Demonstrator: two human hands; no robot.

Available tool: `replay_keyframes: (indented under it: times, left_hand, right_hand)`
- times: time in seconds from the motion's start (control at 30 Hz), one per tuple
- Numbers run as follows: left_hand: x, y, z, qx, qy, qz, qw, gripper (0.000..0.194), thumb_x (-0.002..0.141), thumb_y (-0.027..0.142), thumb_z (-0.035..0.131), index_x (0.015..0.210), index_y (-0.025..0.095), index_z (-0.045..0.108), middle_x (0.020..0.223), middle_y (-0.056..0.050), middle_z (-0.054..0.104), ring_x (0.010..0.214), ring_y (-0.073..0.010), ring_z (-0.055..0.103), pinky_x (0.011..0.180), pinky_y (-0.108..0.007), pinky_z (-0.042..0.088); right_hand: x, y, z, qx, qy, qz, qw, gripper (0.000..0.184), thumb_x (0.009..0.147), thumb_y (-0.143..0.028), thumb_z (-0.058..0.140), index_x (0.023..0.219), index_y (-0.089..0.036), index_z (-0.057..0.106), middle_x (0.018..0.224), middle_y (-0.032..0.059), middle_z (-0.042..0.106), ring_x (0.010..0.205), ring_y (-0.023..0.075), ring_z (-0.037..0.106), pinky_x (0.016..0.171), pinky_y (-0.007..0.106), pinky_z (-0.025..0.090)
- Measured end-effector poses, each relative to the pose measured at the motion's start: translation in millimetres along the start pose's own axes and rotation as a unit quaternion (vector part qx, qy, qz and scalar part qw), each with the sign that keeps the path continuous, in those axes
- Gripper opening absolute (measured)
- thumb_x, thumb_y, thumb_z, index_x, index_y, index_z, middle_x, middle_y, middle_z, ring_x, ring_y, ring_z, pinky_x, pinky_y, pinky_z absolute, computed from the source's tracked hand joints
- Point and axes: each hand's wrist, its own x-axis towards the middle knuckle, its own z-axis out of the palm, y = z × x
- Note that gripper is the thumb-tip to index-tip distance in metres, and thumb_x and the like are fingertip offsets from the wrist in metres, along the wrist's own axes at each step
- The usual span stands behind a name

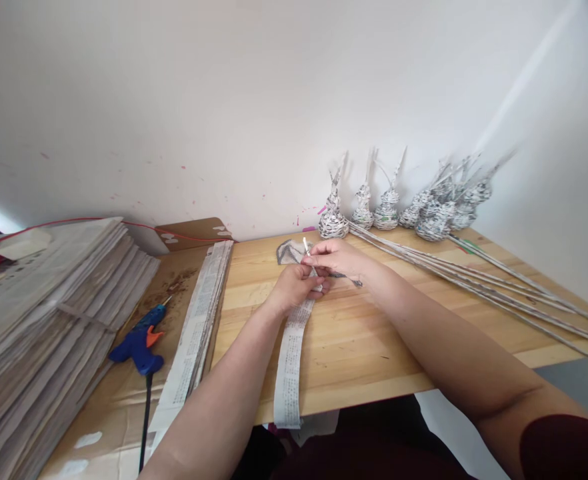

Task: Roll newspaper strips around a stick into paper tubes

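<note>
A newspaper strip (290,367) is being pinched at its rolled end by left hand (295,287) and right hand (340,257) above the table (374,347); woven bottle shapes (333,224) are standing near the wall (224,100), insides hidden.

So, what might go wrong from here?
The newspaper strip looks thin, so it might tear or crease where the left hand and right hand pinch it.

The glue gun lies beside the stack of paper strips; if hot, which I can't tell, it could scorch them.

The long paper rods lie near the right forearm, so a sideways swing might knock them.
</note>
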Motion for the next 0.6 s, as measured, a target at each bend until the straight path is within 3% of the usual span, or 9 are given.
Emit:
replay_keyframes:
  times: [0.13,0.33,0.5,0.6]
  left_hand:
    - [0.1,0.0,0.7,0.001,-0.005,-0.001,1.0,0.026,0.072,0.023,0.072,0.094,0.008,0.068,0.078,-0.008,0.069,0.075,-0.0154,0.066,0.074,-0.03,0.054]
    - [0.8,-0.6,-1.0,-0.008,-0.019,0.003,1.0,0.031,0.07,0.025,0.074,0.095,0.007,0.068,0.077,-0.008,0.068,0.073,-0.0147,0.065,0.07,-0.028,0.053]
    - [-1.4,0.7,1.3,-0.002,0.0,0.0,1.0,0.03,0.072,0.024,0.072,0.097,0.007,0.069,0.078,-0.009,0.07,0.076,-0.0158,0.066,0.073,-0.03,0.054]
    - [-2.5,2.1,1.9,-0.004,0.0,-0.002,1.0,0.03,0.071,0.025,0.073,0.097,0.008,0.069,0.078,-0.008,0.07,0.078,-0.017,0.066,0.074,-0.031,0.055]
  right_hand:
    - [0.5,-0.3,4.7,0.023,0.066,0.007,0.998,0.04,0.059,-0.045,0.082,0.065,-0.017,0.055,0.045,-0.0067,0.047,0.039,0.0062,0.04,0.038,0.019,0.028]
    - [-2.3,-2.9,-0.2,0.006,-0.019,-0.008,1.0,0.036,0.066,-0.046,0.078,0.074,-0.014,0.065,0.053,-0.0042,0.052,0.043,0.0047,0.04,0.039,0.019,0.028]
    - [-1.7,-2.5,4.0,0.052,0.064,0.0,0.997,0.04,0.059,-0.045,0.083,0.066,-0.016,0.057,0.046,-0.0065,0.047,0.039,0.0061,0.039,0.038,0.021,0.029]
    - [-2.1,-3.9,3.9,0.059,0.056,-0.002,0.997,0.038,0.06,-0.045,0.082,0.069,-0.015,0.06,0.049,-0.0057,0.049,0.039,0.0056,0.04,0.037,0.02,0.027]
